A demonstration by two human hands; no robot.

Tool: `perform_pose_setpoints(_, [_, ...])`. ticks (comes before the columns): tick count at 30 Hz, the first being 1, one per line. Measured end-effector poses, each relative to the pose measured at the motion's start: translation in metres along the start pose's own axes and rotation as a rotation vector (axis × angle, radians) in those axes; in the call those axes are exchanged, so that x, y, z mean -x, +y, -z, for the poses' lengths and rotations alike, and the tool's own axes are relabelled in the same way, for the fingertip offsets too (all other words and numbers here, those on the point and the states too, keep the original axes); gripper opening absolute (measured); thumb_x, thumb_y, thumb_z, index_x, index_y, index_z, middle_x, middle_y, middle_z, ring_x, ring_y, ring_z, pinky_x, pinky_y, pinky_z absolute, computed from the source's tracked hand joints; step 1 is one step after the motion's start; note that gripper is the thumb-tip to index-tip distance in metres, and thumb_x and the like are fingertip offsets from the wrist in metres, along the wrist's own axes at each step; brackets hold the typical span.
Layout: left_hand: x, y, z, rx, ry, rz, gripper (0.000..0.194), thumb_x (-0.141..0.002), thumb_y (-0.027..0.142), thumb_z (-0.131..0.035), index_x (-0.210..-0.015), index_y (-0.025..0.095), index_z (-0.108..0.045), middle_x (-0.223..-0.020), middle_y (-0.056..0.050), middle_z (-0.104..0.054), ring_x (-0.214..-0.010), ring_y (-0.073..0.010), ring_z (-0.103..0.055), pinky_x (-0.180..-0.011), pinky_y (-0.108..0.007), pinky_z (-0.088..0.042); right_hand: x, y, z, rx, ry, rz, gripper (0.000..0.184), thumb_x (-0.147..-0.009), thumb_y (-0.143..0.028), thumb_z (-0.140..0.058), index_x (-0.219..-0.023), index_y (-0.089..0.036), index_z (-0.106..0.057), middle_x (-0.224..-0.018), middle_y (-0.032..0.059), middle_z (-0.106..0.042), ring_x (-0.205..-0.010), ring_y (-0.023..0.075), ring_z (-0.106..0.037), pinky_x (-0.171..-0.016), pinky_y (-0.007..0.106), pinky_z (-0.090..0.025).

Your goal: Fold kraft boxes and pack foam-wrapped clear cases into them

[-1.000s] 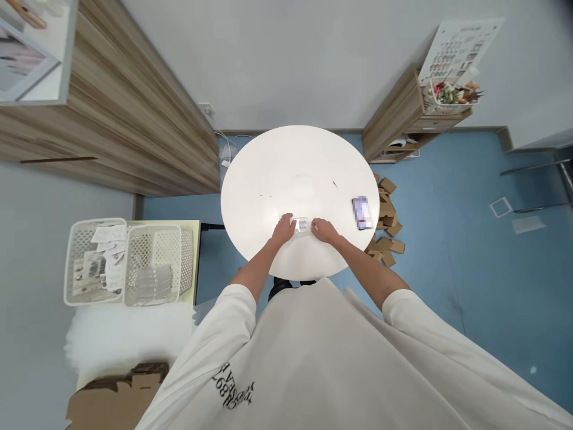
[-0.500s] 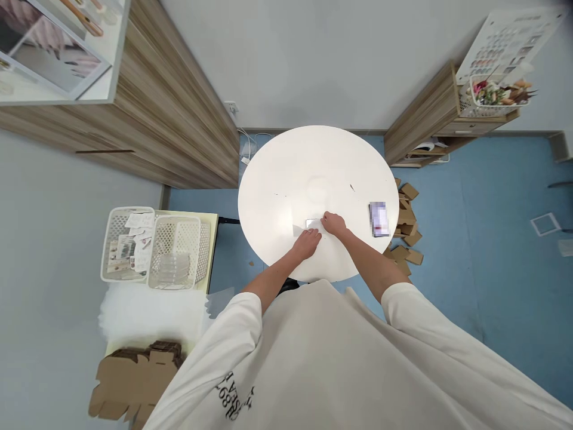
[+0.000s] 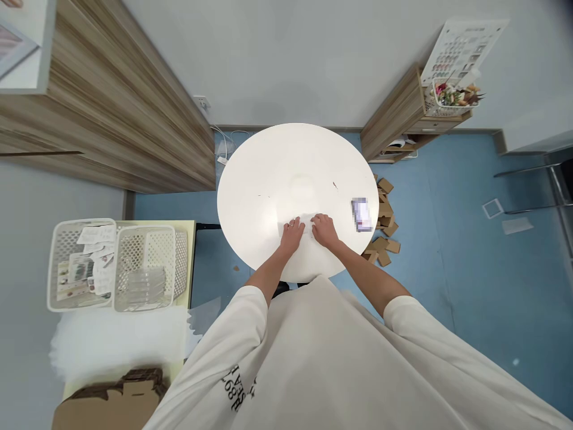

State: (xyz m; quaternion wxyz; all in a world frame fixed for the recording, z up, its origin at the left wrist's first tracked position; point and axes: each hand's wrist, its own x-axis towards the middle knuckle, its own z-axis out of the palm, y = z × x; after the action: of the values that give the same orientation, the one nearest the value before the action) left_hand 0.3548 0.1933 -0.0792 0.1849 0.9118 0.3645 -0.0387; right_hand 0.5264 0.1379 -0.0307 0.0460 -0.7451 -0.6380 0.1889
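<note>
At the near part of the white round table [image 3: 259, 161], my left hand [image 3: 292, 234] and my right hand [image 3: 324, 230] lie close together. Both have bent fingers pressing on a thin, pale translucent sheet [image 3: 307, 218], which shows in the narrow gap between them. A ring is on my left hand. The small flat clear case seen a second ago is hidden beneath the hands and the sheet. Toward the table's right edge lies a blurred purple rectangular thing [image 3: 362, 214].
Two white baskets [image 3: 172, 263] stand at left, with paper cards and clear plastic cases inside. White sheets [image 3: 116, 340] and flattened cardboard boxes [image 3: 111, 403] lie before them. Small brown boxes [image 3: 385, 224] cover the floor at right. A tall wooden cabinet [image 3: 134, 101] stands at back left.
My left hand went from the case's left side across it toward my right hand, then drew back left. The case is now covered. The view swung right-to-left and back.
</note>
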Motion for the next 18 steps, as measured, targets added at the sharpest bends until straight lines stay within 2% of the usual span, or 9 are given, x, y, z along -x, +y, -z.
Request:
perform_pose_setpoints(3, [-0.004, 0.0, 0.007, -0.006, -0.006, 0.001, 0.051, -0.085, 0.002, -0.048, -0.132, 0.021, -0.051, -0.158, -0.015, -0.041, -0.14, -0.0315, -0.044, -0.108, -0.049, -0.036, 0.004, -0.006, -0.007, 0.029, -0.105, 0.109, 0.045, -0.095, -0.015, -0.042, -0.137, -0.018, -0.056, -0.144, 0.0147, -0.053, -0.131, 0.0301, -0.044, -0.107, 0.044, -0.035])
perform_pose_setpoints(8, [-0.005, -0.002, 0.022, 0.065, -0.043, 0.013, 0.046, -0.084, 0.01, -0.054, -0.129, 0.019, -0.051, -0.142, -0.015, -0.055, -0.133, -0.0313, -0.048, -0.106, -0.048, -0.033, 0.004, -0.017, -0.01, 0.064, -0.22, 0.138, 0.057, -0.091, -0.016, -0.049, -0.148, -0.019, -0.045, -0.155, 0.0135, -0.044, -0.141, 0.0314, -0.035, -0.112, 0.046, -0.028])
perform_pose_setpoints(13, [0.016, -0.002, 0.033, 0.116, -0.114, -0.027, 0.04, -0.083, 0.019, -0.059, -0.123, 0.019, -0.051, -0.128, -0.014, -0.061, -0.125, -0.0308, -0.051, -0.103, -0.046, -0.034, 0.016, -0.026, -0.006, 0.062, -0.278, 0.189, 0.052, -0.09, -0.015, -0.05, -0.141, -0.02, -0.051, -0.141, 0.0146, -0.055, -0.135, 0.0319, -0.042, -0.114, 0.047, -0.025])
perform_pose_setpoints(18, [0.046, 0.006, 0.037, 0.118, -0.174, -0.036, 0.034, -0.084, 0.023, -0.059, -0.118, 0.02, -0.054, -0.121, -0.012, -0.063, -0.119, -0.0297, -0.054, -0.1, -0.044, -0.038, 0.035, -0.031, -0.007, 0.04, -0.325, 0.271, 0.037, -0.087, -0.017, -0.054, -0.124, -0.02, -0.061, -0.126, 0.0139, -0.063, -0.121, 0.0313, -0.052, -0.11, 0.046, -0.028])
